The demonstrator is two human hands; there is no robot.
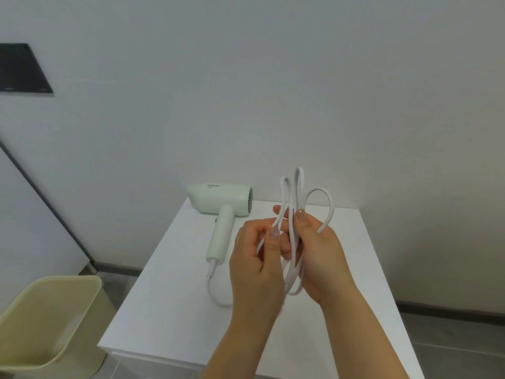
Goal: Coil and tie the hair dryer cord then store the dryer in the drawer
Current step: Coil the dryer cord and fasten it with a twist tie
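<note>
Both hands gripping looped white cord: left hand (255,258), right hand (318,250), cord (325,212), hair dryer (221,214) on cabinet top (169,310)

Dryer (222,199) on cabinet (169,283), bin (54,318) left.

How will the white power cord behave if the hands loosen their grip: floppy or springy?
The white power cord is probably springy, not limp: its loops stand upright above the right hand. Its smooth surface may let loops slip unless the left hand pinches firmly.
</note>
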